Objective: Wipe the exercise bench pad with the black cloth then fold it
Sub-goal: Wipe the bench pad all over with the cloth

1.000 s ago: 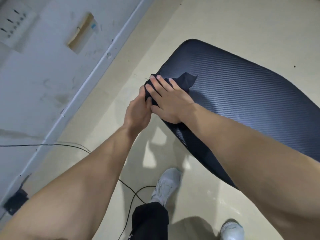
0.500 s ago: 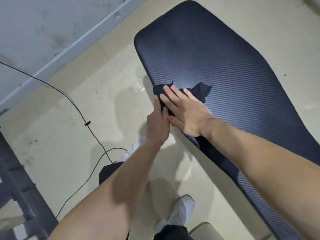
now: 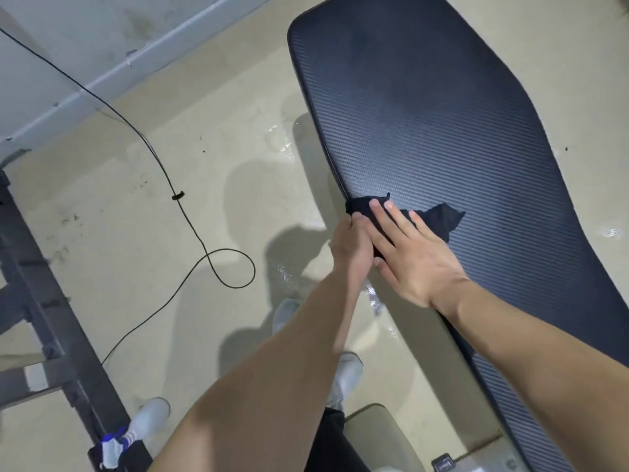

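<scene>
Right hand (image 3: 405, 253) flat on black cloth (image 3: 439, 218) at bench pad (image 3: 442, 114) left edge.

A dark ribbed bench pad (image 3: 442, 131) carries the black cloth (image 3: 432, 218) at its left edge, above beige floor (image 3: 136, 233).

Right hand (image 3: 413, 258) flat on black cloth (image 3: 439, 218), bench pad (image 3: 425, 114) edge, left hand (image 3: 350, 247) alongside
</scene>
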A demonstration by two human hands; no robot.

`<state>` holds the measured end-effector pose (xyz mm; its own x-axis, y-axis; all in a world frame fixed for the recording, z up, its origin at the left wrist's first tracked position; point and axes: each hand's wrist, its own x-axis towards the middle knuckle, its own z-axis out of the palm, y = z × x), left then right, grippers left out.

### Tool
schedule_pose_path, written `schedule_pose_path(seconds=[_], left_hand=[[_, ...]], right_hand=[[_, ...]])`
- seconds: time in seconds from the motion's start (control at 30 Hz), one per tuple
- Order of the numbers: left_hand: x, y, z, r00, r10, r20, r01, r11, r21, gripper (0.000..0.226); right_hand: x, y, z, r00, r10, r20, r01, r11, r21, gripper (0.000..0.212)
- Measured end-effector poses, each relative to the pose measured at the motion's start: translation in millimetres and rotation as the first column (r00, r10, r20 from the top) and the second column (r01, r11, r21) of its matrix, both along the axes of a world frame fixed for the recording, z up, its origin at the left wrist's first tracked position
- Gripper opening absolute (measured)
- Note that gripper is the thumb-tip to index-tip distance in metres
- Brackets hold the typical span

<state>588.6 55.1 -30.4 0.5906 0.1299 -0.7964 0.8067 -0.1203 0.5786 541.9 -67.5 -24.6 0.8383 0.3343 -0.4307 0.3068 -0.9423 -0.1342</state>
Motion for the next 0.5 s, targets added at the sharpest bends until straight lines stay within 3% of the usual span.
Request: schedule_pose_path(seconds=[0.27, 0.37, 0.5], left_hand=[[52, 15, -13, 0.987, -0.027, 0.161, 0.008, 0.993, 0.118, 0.036], [104, 28, -16, 0.956, -0.087, 0.28, 0.038, 0.983, 0.177, 0.034], [195, 43, -21, 0.926, -0.185, 0.33, 0.109, 0.966, 0.234, 0.027]], right_hand=[[54, 14, -7, 0.999, 0.024, 0.034, -0.024, 1.0, -0.004, 0.069], [100, 31, -12, 0.998, -0.015, 0.06, 0.014, 1.0, 0.018, 0.071], [185, 53, -15, 0.989, -0.111, 0.096, 0.108, 0.993, 0.042, 0.072]])
